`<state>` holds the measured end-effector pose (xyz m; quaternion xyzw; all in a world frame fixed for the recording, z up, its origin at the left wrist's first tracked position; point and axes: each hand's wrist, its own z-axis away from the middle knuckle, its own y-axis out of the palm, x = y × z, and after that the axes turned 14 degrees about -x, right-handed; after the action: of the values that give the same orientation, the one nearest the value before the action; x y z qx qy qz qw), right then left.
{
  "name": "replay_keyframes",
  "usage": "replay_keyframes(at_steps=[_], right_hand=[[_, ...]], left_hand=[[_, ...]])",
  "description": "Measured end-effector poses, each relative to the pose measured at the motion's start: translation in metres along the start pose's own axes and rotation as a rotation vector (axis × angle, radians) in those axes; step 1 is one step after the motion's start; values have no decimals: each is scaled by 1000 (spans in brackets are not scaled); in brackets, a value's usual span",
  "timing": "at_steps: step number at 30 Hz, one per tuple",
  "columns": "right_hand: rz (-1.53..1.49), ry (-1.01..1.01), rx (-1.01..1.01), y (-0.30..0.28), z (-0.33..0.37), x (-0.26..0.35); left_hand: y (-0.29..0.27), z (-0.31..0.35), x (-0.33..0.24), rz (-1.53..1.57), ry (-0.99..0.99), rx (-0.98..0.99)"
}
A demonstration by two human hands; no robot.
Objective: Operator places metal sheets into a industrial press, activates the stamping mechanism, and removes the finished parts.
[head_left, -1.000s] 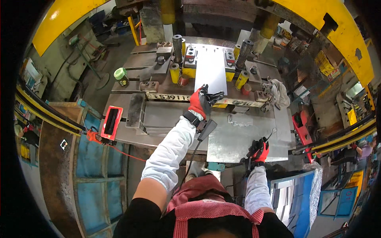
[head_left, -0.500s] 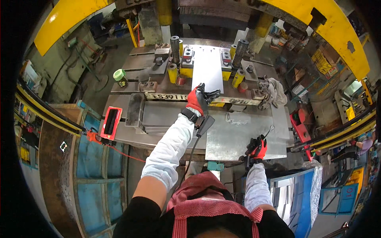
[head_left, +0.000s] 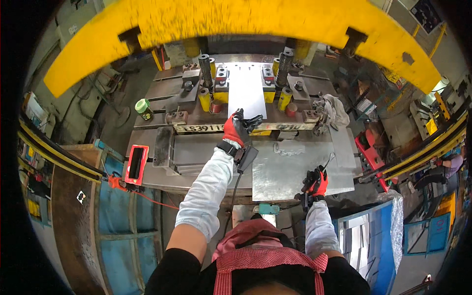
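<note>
A bright, flat metal sheet (head_left: 247, 93) lies in the press die between the yellow-based posts. My left hand (head_left: 238, 129), in a red and black glove, is at the sheet's near edge. Its fingers are stretched out to the right and apart, and they seem to touch that edge. My right hand (head_left: 314, 183), gloved alike, is closed round a thin metal rod-like tool (head_left: 331, 159) whose tip points away from me. It rests over the near right part of a wide grey metal plate (head_left: 287, 172). Both wrists carry dark straps with small devices.
A large yellow beam (head_left: 236, 19) arches over the top. Dark guide posts (head_left: 283, 69) flank the sheet. On the left are stacked plates (head_left: 196, 152), a red-framed tray (head_left: 136, 164) and a green-lidded jar (head_left: 143, 108); a grey rag (head_left: 334, 112) lies right. A blue bin (head_left: 371, 241) stands near right.
The view has shifted, and the yellow beam now spans the whole top. Both hands keep nearly the same place against the sheet and the plate.
</note>
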<state>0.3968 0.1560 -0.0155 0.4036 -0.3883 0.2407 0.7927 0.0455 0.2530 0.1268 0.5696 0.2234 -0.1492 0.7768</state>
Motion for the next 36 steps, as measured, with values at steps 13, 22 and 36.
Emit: replay_keyframes(at_steps=[13, 22, 36], right_hand=[[91, -38, 9, -1, -14, -10], [50, -40, -93, 6, 3, 5], [364, -273, 447, 128, 70, 65]], left_hand=[[-41, -26, 6, -367, 303, 388], [4, 7, 7, -97, 95, 102], [13, 16, -1, 24, 14, -18]])
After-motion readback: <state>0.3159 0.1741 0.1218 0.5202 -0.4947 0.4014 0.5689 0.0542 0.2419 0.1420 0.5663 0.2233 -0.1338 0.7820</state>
